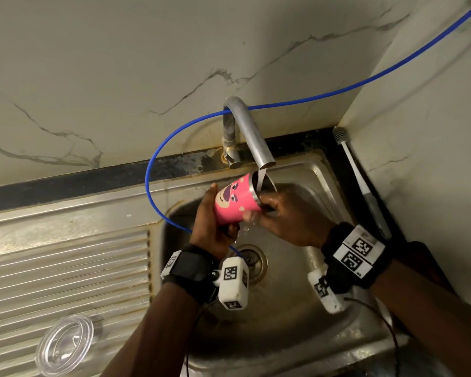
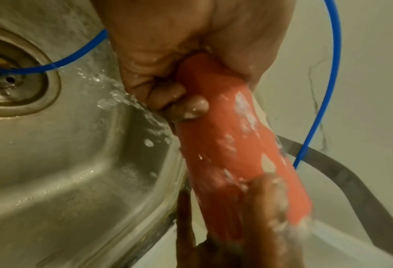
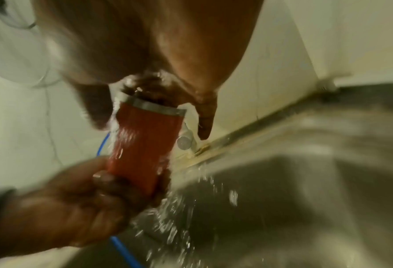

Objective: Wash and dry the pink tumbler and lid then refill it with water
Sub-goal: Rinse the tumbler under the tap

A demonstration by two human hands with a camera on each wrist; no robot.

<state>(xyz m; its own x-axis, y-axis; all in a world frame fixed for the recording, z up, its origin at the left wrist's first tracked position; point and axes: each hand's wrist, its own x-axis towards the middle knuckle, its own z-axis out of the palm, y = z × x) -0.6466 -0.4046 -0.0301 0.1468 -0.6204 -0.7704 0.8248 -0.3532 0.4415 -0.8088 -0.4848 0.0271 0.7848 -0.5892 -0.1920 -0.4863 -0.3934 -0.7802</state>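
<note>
The pink tumbler (image 1: 235, 200) with a cartoon face is tilted over the sink, its steel-rimmed mouth up and to the right under the faucet spout (image 1: 257, 140). A stream of water runs into the mouth and spills off the tumbler (image 2: 225, 145) into the basin. My left hand (image 1: 211, 221) grips the tumbler's base end. My right hand (image 1: 283, 216) holds the rim, fingers reaching into the mouth and one finger outside on the pink wall. The right wrist view shows the wet tumbler (image 3: 142, 145) between both hands, blurred. The clear lid (image 1: 64, 345) lies on the ribbed drainboard at the lower left.
A thin blue tube (image 1: 152, 170) loops from the wall past the faucet down into the drain (image 1: 252, 261). A white-handled brush (image 1: 358, 183) leans in the right corner. The steel sink basin (image 1: 297, 338) is wet; the drainboard (image 1: 65, 268) is to its left.
</note>
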